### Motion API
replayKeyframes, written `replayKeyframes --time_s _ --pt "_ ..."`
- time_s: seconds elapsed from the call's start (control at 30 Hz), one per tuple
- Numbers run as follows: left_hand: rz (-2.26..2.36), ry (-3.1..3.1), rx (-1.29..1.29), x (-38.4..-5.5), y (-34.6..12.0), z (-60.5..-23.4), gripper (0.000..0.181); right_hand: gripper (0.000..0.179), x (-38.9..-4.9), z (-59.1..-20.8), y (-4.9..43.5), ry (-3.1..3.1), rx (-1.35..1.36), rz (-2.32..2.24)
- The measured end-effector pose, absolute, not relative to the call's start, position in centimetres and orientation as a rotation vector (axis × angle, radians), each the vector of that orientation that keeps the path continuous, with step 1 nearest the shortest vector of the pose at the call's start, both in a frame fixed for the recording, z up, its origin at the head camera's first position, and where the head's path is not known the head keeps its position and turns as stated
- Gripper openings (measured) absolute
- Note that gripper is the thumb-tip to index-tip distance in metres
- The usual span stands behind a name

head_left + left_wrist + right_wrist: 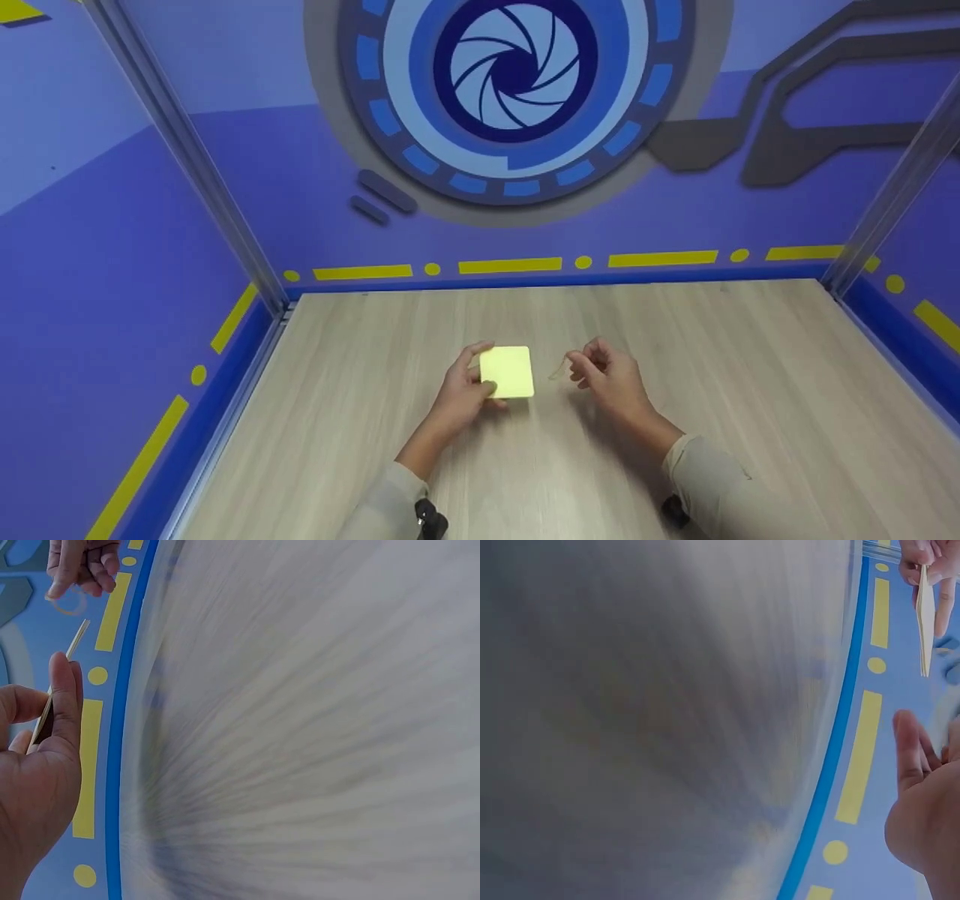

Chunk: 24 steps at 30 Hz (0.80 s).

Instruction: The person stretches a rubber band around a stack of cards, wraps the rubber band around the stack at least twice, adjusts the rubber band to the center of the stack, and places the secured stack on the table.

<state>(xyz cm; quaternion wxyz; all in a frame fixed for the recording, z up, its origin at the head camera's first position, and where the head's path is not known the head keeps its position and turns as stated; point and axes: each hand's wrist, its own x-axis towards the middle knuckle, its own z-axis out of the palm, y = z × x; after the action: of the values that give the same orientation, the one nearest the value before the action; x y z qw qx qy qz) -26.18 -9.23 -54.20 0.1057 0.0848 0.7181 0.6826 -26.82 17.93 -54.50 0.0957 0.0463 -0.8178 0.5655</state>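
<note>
In the head view my left hand [459, 396] pinches a thin stack of yellow square cards [508, 370] with rounded corners by its left side, thumb on the upper face. The cards are held above the table and show edge-on in both wrist views, with thin layers visible along the edge. To their right, my right hand [616, 381] pinches a thin, pale rubber band [560, 367] between thumb and forefinger. It dangles towards the cards, apart from them. The left wrist view shows this band [70, 613] as a loop below the right hand's fingertips.
Both hands are over a wood-grain table [360, 360]. Blue printed panels [247, 172] with yellow dashes enclose it at the back and sides, joined by metal corner posts [187, 142]. A dark strap [429, 519] shows at the left sleeve.
</note>
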Motion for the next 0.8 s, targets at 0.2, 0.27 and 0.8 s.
replayKeyframes --time_s 0.2,0.27,0.8 --pt "2.010 2.119 0.237 -26.1 -9.3 -54.2 0.072 0.019 -26.8 -54.3 18.2 -2.283 0.195 1.720" --pt "2.009 2.117 0.240 -26.2 -9.3 -54.2 0.072 0.025 -26.7 -54.1 18.3 -2.267 0.179 1.721" --pt "2.032 2.107 0.249 -26.1 -9.0 -54.1 0.072 0.042 -26.6 -53.3 18.6 -2.509 0.064 1.778"
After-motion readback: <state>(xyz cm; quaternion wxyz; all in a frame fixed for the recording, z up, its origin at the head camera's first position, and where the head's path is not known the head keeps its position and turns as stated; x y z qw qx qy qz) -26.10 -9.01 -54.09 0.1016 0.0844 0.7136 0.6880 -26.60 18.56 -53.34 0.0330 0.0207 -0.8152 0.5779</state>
